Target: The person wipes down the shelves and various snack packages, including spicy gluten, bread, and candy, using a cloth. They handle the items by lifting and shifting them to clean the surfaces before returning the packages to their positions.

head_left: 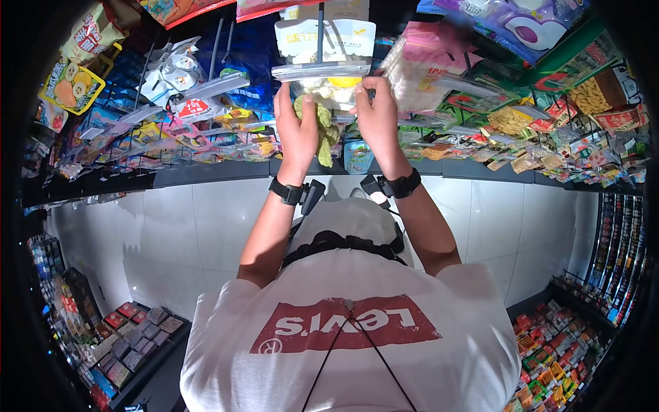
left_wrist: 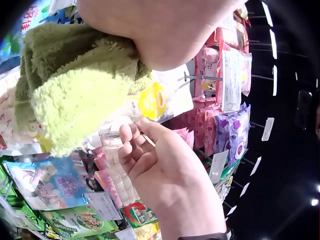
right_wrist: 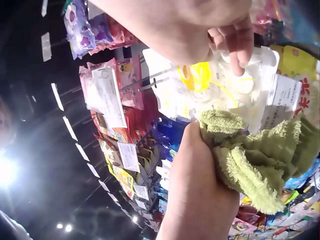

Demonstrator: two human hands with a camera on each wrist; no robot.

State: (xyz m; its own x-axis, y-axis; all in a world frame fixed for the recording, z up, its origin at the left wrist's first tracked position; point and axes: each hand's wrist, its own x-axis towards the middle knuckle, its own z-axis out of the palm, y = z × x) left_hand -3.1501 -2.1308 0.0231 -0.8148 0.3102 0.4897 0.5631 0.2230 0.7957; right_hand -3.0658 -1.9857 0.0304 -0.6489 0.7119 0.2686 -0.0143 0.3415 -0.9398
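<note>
My left hand (head_left: 298,130) grips a fuzzy green cloth (head_left: 324,130), its fingers beside the left edge of a white, partly clear bag (head_left: 336,41) on a rack hook. Folds of the cloth (right_wrist: 250,155) stick out past the left thumb in the right wrist view. At the bag's right side, my right hand (head_left: 379,120) has its fingers curled, thumb and forefinger at the edge. In the left wrist view, the right hand (left_wrist: 167,172) pinches at the bag (left_wrist: 172,95) near its yellow print. Part of the left hand's grip is hidden by the cloth.
Hanging snack packets crowd both sides, with a pink bag (head_left: 429,65) on the right and blue packets (head_left: 250,75) on the left. Metal hooks and price tags project between them. Behind me lie a pale tiled floor (head_left: 165,240) and low display stands (head_left: 147,360).
</note>
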